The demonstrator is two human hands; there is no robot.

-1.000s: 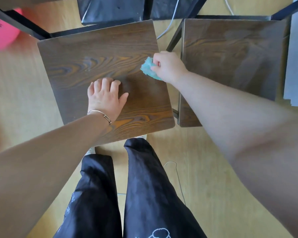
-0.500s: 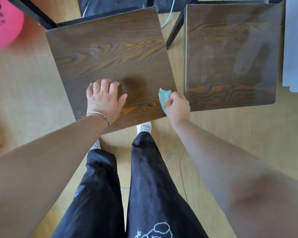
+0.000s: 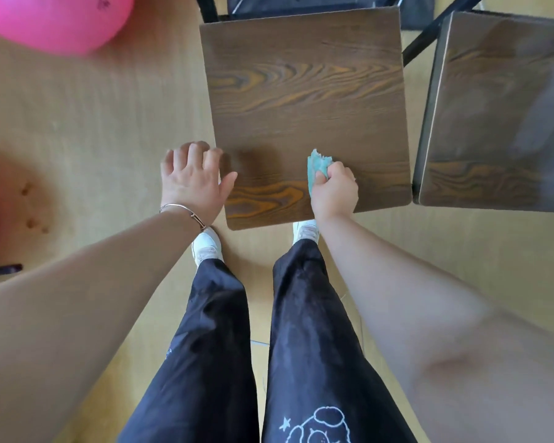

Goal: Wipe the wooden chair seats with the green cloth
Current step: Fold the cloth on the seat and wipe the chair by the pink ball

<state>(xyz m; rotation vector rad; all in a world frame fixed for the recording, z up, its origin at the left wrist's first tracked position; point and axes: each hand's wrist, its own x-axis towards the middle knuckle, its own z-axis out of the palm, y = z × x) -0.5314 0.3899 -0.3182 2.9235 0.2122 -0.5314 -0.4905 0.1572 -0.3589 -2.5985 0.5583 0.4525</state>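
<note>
A dark wooden chair seat (image 3: 304, 100) fills the upper middle of the view. My right hand (image 3: 335, 190) grips the bunched green cloth (image 3: 317, 166) and holds it against the seat near its front edge. My left hand (image 3: 191, 179) hovers at the seat's front left corner with its fingers loosely spread, holding nothing. A second wooden chair seat (image 3: 499, 116) stands just to the right, a narrow gap apart from the first.
A large pink ball (image 3: 55, 20) lies on the wooden floor at the upper left. Black chair frames and a dark bag (image 3: 301, 3) sit behind the seats. My legs in dark trousers and white shoes stand right in front of the chair.
My right hand has slid the cloth from the seat's far right side toward its front edge and then leftward. My left hand has moved off the seat surface to its left corner.
</note>
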